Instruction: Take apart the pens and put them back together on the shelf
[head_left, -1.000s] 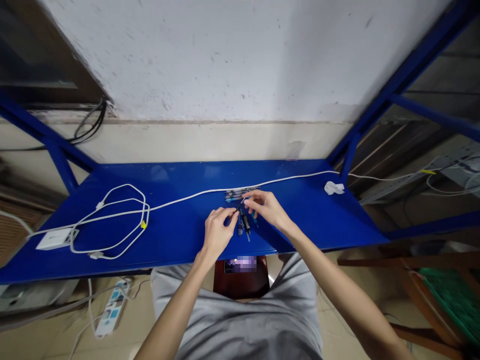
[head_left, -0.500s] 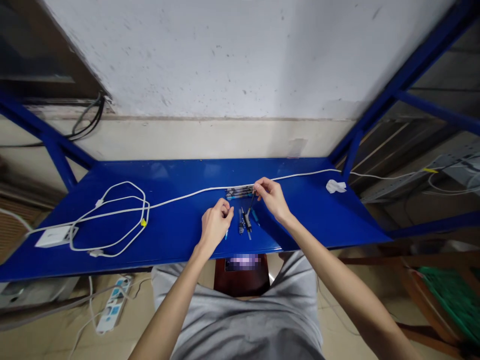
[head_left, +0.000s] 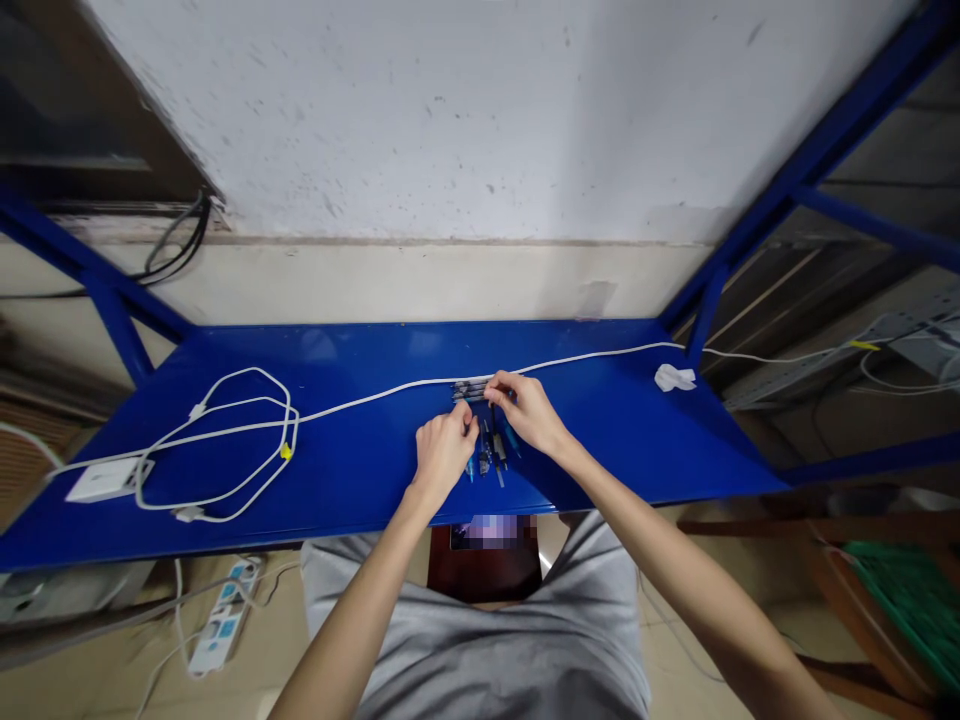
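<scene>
On the glossy blue metal shelf [head_left: 360, 470], a row of thin pen parts [head_left: 471, 389] is laid just under a white cable [head_left: 375, 397]. The right hand [head_left: 529, 412] is pinched on the right end of that row. The left hand [head_left: 444, 450] is curled half shut just beside it; whether anything is gripped in it cannot be told. More slim dark and blue pieces [head_left: 491, 452] lie between the two hands. A crumpled white scrap [head_left: 673, 377] rests well apart to the right.
</scene>
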